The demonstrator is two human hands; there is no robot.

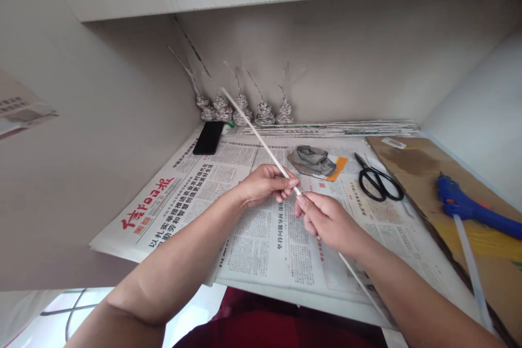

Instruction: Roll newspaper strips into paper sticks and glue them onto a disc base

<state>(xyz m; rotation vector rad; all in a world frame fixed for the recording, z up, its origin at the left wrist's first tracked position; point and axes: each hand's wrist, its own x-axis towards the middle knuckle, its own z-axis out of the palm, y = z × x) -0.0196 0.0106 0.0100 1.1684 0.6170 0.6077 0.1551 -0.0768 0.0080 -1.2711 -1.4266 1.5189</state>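
Newsprint (244, 228), flat and matt with black and red characters, covers the white counter (326, 302). Above it, a slender, smooth white rod (261, 141) slants across the middle, its far tip toward the plain grey back wall (346, 65). The bare left hand (271, 184) pinches it between thumb and fingers; the bare right hand (330, 220) closes around it just beside, nearer the body. A thin pale length (359, 280) shows below the right hand (whether it is the same rod, I cannot tell). Along the back stand five knobbly, gourd-shaped paper figures (265, 114), tapering to wispy tips, with a bundle of thin, straight paper rods (326, 129) lying in front and to the right. A flat black rectangular phone (208, 138) lies at the left; a crumpled grey cloth-like bundle (312, 159), black scissors (366, 168) with looped handles, and a blue plastic glue gun (468, 206) on a brown cardboard sheet (411, 166) lie to the right.
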